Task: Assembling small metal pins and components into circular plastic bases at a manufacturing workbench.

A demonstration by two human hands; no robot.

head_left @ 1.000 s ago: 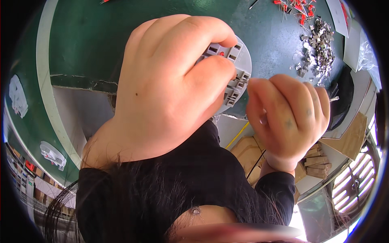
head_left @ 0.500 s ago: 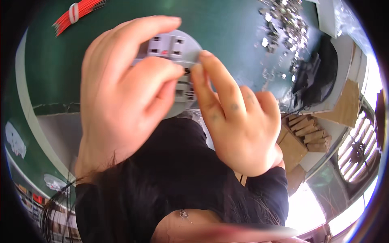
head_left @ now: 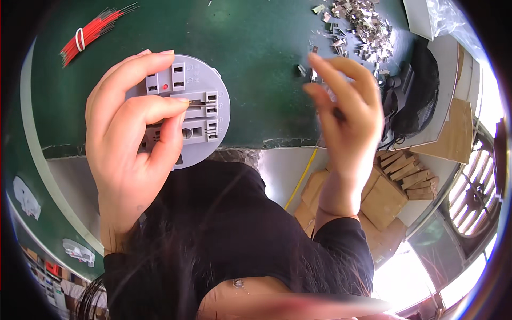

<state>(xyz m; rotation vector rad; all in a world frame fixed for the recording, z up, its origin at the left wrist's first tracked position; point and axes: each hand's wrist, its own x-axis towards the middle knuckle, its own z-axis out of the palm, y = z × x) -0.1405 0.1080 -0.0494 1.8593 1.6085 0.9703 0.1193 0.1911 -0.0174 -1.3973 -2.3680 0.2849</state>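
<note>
A round grey plastic base [head_left: 221,85] with raised slotted blocks and a small red dot lies on the green table at its near edge, before my left hand [head_left: 136,117]. That hand is closed on the base: one finger reaches its far blocks, while other fingertips press at a slot near the middle. A thin metal strip [head_left: 197,102] shows in that slot beside the fingertips. To the right, my right hand [head_left: 346,96] is partly blurred, with thumb and forefinger apart at the near side of a scattered pile of small shiny metal clips [head_left: 368,29].
A bundle of red wires [head_left: 88,36] tied with a white band lies at the far left. On the right are a black mesh bag [head_left: 421,96] and clear plastic wrap [head_left: 453,24]. Cardboard boxes [head_left: 384,197] stand below the table's right side.
My right hand has left the base and moved right to the metal clips, its fingers now apart. My left hand and the base have shifted left and slightly nearer.
</note>
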